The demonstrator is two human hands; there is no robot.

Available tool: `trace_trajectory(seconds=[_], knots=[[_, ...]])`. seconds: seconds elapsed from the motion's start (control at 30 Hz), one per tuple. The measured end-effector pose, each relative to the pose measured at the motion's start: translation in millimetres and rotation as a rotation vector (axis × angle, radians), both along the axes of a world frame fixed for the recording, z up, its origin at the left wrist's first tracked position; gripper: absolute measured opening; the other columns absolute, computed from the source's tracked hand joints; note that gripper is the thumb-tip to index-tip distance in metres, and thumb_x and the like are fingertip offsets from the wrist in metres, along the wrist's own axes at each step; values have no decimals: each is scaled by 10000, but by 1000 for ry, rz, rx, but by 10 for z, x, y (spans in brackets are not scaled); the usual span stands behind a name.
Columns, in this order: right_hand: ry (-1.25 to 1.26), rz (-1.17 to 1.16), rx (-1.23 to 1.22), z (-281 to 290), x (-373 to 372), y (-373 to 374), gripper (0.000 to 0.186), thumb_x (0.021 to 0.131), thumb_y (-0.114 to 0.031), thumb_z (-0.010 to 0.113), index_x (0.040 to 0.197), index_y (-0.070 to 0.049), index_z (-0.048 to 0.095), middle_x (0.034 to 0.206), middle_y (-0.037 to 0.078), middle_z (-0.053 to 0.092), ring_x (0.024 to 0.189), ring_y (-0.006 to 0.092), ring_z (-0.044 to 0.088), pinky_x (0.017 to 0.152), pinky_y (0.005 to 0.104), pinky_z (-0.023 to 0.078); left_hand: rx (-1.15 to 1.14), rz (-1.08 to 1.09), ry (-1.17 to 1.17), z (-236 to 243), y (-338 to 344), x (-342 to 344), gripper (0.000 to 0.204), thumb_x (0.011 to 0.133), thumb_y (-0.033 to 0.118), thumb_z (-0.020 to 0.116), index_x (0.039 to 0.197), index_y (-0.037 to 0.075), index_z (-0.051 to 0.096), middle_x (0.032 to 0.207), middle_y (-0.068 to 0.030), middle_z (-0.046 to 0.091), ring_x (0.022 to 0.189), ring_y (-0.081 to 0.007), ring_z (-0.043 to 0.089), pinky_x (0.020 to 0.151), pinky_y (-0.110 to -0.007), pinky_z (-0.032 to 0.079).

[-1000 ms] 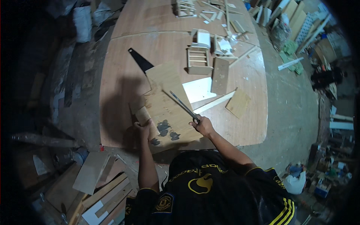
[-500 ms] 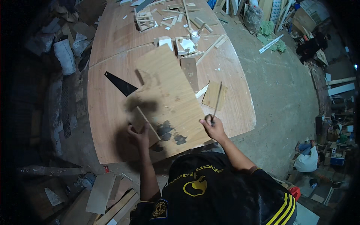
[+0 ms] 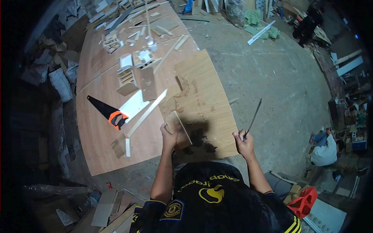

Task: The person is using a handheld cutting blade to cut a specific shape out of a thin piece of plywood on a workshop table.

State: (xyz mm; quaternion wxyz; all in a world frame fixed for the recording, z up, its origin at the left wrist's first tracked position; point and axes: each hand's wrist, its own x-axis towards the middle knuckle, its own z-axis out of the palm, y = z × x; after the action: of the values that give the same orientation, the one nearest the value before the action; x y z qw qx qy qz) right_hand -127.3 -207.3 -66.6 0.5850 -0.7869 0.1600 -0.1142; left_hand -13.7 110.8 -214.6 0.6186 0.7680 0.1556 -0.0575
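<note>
A large plywood board [image 3: 203,97] with dark blotches is held out in front of me, reaching past the table's right edge over the floor. My left hand [image 3: 169,136] is closed around a smaller wooden piece [image 3: 183,130] standing out from the board's surface at its left part. My right hand [image 3: 243,143] grips a long thin dark metal tool [image 3: 253,116] at the board's right edge, the tool pointing up and away. Left of the board, a handsaw [image 3: 107,110] with an orange and black handle lies beside a white sheet [image 3: 132,103] and a pale strip [image 3: 149,110].
The wooden table [image 3: 97,149] bears small wooden assemblies [image 3: 126,81], a jar [image 3: 152,46] and scattered offcuts. Wood scraps [image 3: 105,209] and sacks [image 3: 61,84] lie left. On the right are a red object [image 3: 305,202], a white-and-blue bundle [image 3: 324,153] and leaning boards.
Both hands and the large board have swung rightward off much of the table, uncovering the saw's handle and white sheet. The view has turned, shifting the table leftward in the picture.
</note>
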Motion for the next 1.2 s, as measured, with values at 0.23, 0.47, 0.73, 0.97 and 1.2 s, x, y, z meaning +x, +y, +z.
trace_trajectory(seconds=[0.23, 0.47, 0.73, 0.97, 1.2], knots=[[99, -100, -63, -170, -279, -1024, 424, 924, -135, 703, 676, -95, 362, 636, -33, 375, 623, 79, 325, 553, 258, 328, 257, -77, 157, -53, -1263, -21, 1017, 666, 339, 866, 1411, -78, 313, 1261, -313, 542, 1175, -438, 558, 1009, -448, 463], [125, -119, -61, -568, -173, -1354, 427, 918, -145, 711, 686, -113, 354, 652, -41, 356, 640, 80, 324, 567, 264, 328, 339, 111, 39, 88, -1310, 45, 899, 671, 226, 812, 1377, -105, 364, 1202, -313, 576, 1136, -437, 576, 999, -453, 464], [227, -13, -43, -1097, 263, -1298, 416, 919, -163, 708, 698, -118, 358, 676, -34, 384, 679, 96, 352, 614, 265, 355, 327, 26, -40, 234, -646, -24, 890, 754, 260, 774, 1453, -61, 327, 1280, -302, 541, 1208, -432, 527, 1051, -449, 420], [271, 42, -15, -1157, 459, -1907, 402, 919, -130, 704, 706, -146, 363, 708, -59, 367, 698, 86, 332, 628, 250, 328, 142, 171, 43, 234, -119, -255, 844, 846, 186, 728, 1496, -81, 261, 1388, -243, 503, 1281, -293, 508, 1079, -364, 393], [304, 11, 73, -1094, 580, -2292, 408, 913, -155, 717, 713, -150, 362, 700, -75, 351, 683, 75, 314, 605, 240, 299, 113, 173, 24, 29, 10, -167, 854, 837, 191, 742, 1492, -78, 264, 1411, -247, 482, 1296, -300, 496, 1095, -360, 377]])
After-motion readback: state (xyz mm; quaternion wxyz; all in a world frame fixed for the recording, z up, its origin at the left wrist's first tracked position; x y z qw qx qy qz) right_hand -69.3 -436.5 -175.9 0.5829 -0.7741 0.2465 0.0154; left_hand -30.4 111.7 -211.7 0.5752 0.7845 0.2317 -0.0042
